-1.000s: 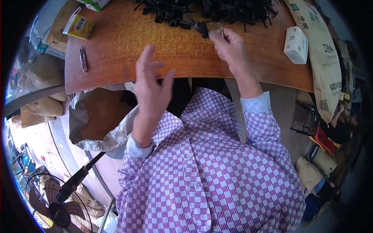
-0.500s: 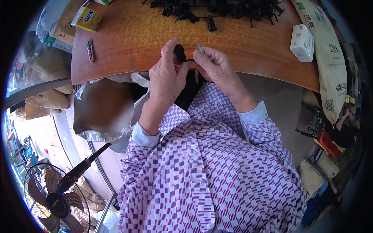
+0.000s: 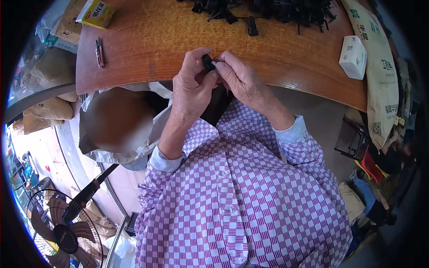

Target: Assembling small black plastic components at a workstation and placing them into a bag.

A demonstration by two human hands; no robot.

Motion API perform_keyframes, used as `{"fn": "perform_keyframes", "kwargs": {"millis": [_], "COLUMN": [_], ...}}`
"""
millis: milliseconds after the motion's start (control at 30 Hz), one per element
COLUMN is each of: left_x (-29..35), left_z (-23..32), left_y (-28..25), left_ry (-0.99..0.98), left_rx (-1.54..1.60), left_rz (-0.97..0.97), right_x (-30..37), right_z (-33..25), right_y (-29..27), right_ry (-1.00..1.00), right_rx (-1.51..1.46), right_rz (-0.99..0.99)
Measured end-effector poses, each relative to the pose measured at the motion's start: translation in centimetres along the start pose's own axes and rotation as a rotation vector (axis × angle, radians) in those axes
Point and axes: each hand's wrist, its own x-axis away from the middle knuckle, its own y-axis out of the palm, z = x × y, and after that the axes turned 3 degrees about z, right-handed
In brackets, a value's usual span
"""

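Note:
Over the table's near edge, my left hand is closed on a small black piece, held up between thumb and forefinger. Close against it, my right hand is closed in a pinch on a slim, pale grey tool, mostly covered by the fingers. The fingertips of both hands nearly meet at the black piece. Farther back lies a heap of similar black pieces with strap-like ends. One single black piece rests just in front of that heap.
Thread snips and a yellow carton lie on the wooden table's left side. To the right are a white packet and a printed sack. An open bag hangs below the edge; a fan stands lower left.
My right hand has moved left, closing the gap to my left hand. The black piece has been turned, and the pale tool's end now meets it. The view has shifted slightly.

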Motion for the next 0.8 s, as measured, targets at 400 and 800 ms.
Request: {"fn": "perform_keyframes", "kwargs": {"millis": [400,800], "left_x": [-1.2,-0.8], "left_z": [-0.2,2.5], "left_y": [0.6,-0.5], "left_ry": [0.184,-0.16], "left_rx": [-0.39,0.496], "left_rz": [0.117,-0.033], "right_x": [-1.0,0.0], "right_z": [1.2,0.4], "right_y": [1.0,-1.4], "right_ry": [0.043,0.088], "right_rx": [0.103,-0.284], "right_rz": [0.068,0.104]}}
